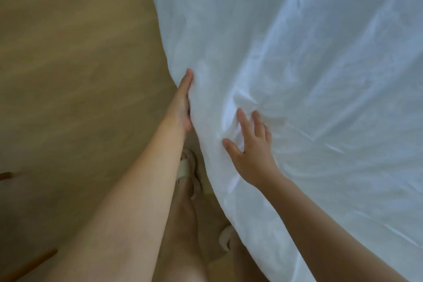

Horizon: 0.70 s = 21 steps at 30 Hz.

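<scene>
A white bed sheet [297, 64] covers the bed and fills the right half of the view, hanging over the bed's left edge. My left hand [184, 101] lies edge-on against that hanging side with straight fingers; its palm and most fingers are hidden behind the cloth's edge. My right hand [249, 146] rests flat on top of the sheet near the edge, fingers spread and straight, with small wrinkles bunched just ahead of the fingertips.
A tan wooden floor [75, 64] spreads to the left of the bed. My feet in pale slippers [187, 167] stand close against the bedside. Dark brown furniture pieces [29, 263] show at the lower left corner.
</scene>
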{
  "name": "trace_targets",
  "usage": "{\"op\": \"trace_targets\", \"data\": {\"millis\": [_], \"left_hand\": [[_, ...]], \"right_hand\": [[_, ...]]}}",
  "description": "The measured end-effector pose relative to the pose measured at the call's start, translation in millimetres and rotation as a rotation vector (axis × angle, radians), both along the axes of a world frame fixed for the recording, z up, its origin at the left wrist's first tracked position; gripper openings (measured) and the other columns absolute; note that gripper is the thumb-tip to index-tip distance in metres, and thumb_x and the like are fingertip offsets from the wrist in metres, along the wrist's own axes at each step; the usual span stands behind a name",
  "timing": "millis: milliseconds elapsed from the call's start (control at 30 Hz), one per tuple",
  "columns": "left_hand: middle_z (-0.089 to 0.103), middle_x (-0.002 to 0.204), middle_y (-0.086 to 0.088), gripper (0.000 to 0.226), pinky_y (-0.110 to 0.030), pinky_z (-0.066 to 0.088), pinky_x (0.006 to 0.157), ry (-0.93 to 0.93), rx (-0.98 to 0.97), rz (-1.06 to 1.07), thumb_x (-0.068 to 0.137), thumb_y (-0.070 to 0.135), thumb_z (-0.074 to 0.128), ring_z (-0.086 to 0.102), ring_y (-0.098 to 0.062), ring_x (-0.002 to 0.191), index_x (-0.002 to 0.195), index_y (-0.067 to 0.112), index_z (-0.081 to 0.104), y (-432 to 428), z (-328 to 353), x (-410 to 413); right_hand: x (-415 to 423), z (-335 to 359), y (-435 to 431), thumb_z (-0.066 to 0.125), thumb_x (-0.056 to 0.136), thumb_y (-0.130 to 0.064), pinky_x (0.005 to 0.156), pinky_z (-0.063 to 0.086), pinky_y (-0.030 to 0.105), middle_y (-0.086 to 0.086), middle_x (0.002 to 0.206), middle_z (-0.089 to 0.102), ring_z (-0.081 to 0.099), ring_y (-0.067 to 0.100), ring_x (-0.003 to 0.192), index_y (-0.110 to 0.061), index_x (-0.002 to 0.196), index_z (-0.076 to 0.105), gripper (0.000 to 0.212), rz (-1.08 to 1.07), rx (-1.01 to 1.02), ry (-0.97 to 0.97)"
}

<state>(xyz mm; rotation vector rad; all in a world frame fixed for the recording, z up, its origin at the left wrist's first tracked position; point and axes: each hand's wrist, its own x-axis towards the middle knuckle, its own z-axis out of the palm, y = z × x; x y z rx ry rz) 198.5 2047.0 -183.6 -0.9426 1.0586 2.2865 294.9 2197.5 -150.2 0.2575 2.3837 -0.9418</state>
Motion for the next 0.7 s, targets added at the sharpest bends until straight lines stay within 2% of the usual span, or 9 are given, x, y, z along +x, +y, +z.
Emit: {"op": "trace_targets", "data": {"millis": [100, 167, 267, 300, 367, 433, 533, 600, 700], "left_hand": [[0.069, 0.106, -0.013, 0.039, -0.037, 0.054, 0.085, -0.109, -0.107, -0.194, 0.081, 0.028, 0.067, 0.067, -0.027, 0.094, 0.114, 0.008, 0.064, -6, 21, -40], [0.071, 0.093, -0.013, 0.028, -0.034, 0.057, 0.070, -0.168, -0.207, -0.204, 0.072, 0.011, 0.072, 0.070, -0.027, 0.080, 0.099, 0.005, 0.070, -16, 33, -51], [0.074, 0.078, -0.007, 0.023, -0.027, 0.054, 0.053, -0.117, -0.364, -0.130, 0.054, 0.012, 0.077, 0.072, -0.021, 0.068, 0.076, 0.011, 0.074, -53, 40, -33], [0.074, 0.080, -0.006, 0.020, -0.026, 0.053, 0.054, -0.149, -0.408, -0.113, 0.058, 0.008, 0.076, 0.071, -0.021, 0.068, 0.078, 0.010, 0.073, -65, 33, -30], [0.067, 0.081, -0.007, 0.016, -0.026, 0.047, 0.058, -0.312, -0.596, -0.133, 0.073, -0.002, 0.066, 0.064, -0.025, 0.071, 0.077, 0.012, 0.060, -80, -1, -38], [0.055, 0.076, -0.007, 0.024, -0.029, 0.039, 0.061, -0.371, -0.695, -0.257, 0.079, -0.004, 0.057, 0.052, -0.023, 0.075, 0.070, 0.015, 0.046, -75, -33, -67], [0.057, 0.086, -0.002, 0.018, -0.025, 0.040, 0.064, -0.279, -0.652, -0.419, 0.078, 0.003, 0.059, 0.055, -0.020, 0.082, 0.090, 0.014, 0.052, -63, -61, -109], [0.058, 0.100, -0.003, 0.050, -0.023, 0.044, 0.063, -0.227, -0.500, -0.343, 0.069, 0.003, 0.067, 0.057, -0.015, 0.086, 0.113, 0.010, 0.046, -69, -65, -133], [0.057, 0.125, -0.012, 0.102, -0.040, 0.048, 0.092, -0.177, -0.203, -0.184, 0.045, 0.010, 0.072, 0.059, -0.027, 0.110, 0.139, 0.007, 0.032, -86, -64, -164]], "right_hand": [[-36, 14, -22, 0.049, 0.092, -0.045, 0.115, 0.007, 0.045, -0.006, 0.159, -0.008, -0.009, 0.019, 0.144, -0.041, 0.149, 0.004, 0.073, -0.126, -0.041, 0.059], [-68, 23, -39, 0.043, 0.089, -0.054, 0.115, 0.003, 0.044, -0.005, 0.159, -0.003, -0.005, 0.015, 0.144, -0.043, 0.149, 0.007, 0.071, -0.196, -0.004, 0.191], [-117, 20, -65, 0.035, 0.084, -0.056, 0.111, -0.010, 0.039, -0.005, 0.159, 0.006, -0.002, 0.009, 0.143, -0.043, 0.148, 0.012, 0.069, -0.202, 0.150, 0.341], [-130, 14, -72, 0.038, 0.087, -0.053, 0.111, -0.013, 0.040, -0.006, 0.160, 0.003, -0.005, 0.011, 0.144, -0.042, 0.149, 0.010, 0.069, -0.130, 0.187, 0.271], [-146, -5, -83, 0.042, 0.093, -0.045, 0.112, -0.013, 0.050, -0.004, 0.159, -0.012, -0.015, 0.019, 0.145, -0.038, 0.150, 0.000, 0.071, 0.132, 0.287, -0.034], [-158, -23, -87, 0.044, 0.094, -0.043, 0.113, -0.008, 0.057, -0.002, 0.158, -0.021, -0.021, 0.025, 0.144, -0.036, 0.150, -0.005, 0.075, 0.259, 0.378, -0.218], [-174, -30, -91, 0.046, 0.092, -0.042, 0.111, 0.003, 0.059, -0.004, 0.160, -0.004, -0.005, 0.022, 0.146, -0.032, 0.150, 0.007, 0.071, 0.083, 0.384, -0.116], [-182, -25, -90, 0.050, 0.091, -0.039, 0.112, 0.010, 0.053, 0.000, 0.157, 0.015, 0.012, 0.023, 0.142, -0.026, 0.148, 0.021, 0.065, -0.025, 0.379, 0.017], [-194, -13, -82, 0.056, 0.089, -0.029, 0.111, 0.015, 0.041, 0.007, 0.150, 0.028, 0.025, 0.028, 0.136, -0.016, 0.143, 0.033, 0.061, -0.130, 0.298, 0.168]]}}
